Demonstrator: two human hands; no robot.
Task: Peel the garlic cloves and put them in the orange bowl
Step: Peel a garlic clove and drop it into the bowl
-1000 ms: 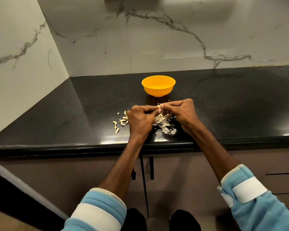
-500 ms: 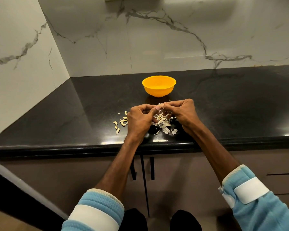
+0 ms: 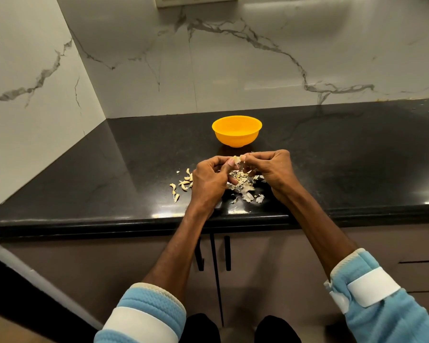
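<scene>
Pinching garlic clove w/ curled fingertips, left hand & right hand knuckles up, above peels

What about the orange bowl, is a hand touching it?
Apart. Head view shows dark countertop between the orange bowl and the left hand and right hand.
</scene>
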